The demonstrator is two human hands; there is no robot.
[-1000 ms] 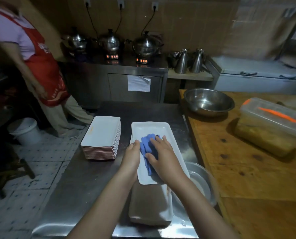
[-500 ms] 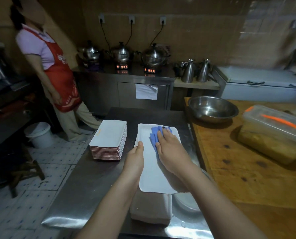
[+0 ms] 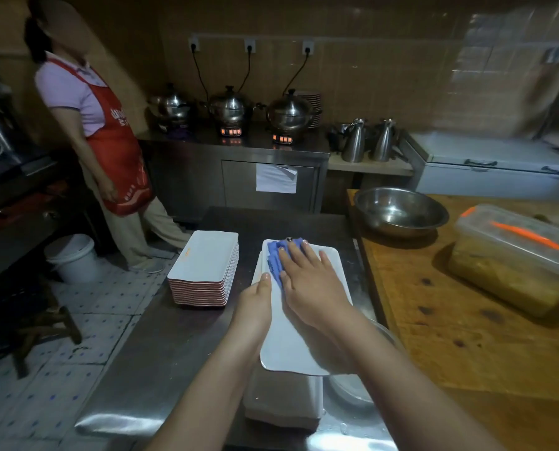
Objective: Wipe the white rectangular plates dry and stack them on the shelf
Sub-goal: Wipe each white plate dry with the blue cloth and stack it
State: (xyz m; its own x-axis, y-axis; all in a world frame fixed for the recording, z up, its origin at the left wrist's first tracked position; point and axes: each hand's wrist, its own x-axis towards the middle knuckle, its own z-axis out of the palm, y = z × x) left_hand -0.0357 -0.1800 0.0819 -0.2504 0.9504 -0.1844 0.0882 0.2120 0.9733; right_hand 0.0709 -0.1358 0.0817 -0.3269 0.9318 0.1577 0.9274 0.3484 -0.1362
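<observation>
1. Head view: nearest, a pile (image 3: 283,405) of white plates is seen on the steel counter (image 3: 174,336).
2. Above it a plate (image 3: 299,349) is gripped at its left edge by the left hand (image 3: 255,304), its long axis pointing away from the wearer.
3. A blue cloth (image 3: 275,260) is pressed on its far end by the flat, straight-fingered right hand (image 3: 310,288).
4. A stack (image 3: 206,265) is set to the left; a bowl (image 3: 398,209) lies far right.

Head cam, wide-angle, looks fwd and down, close over steel counter (image 3: 161,353).
</observation>
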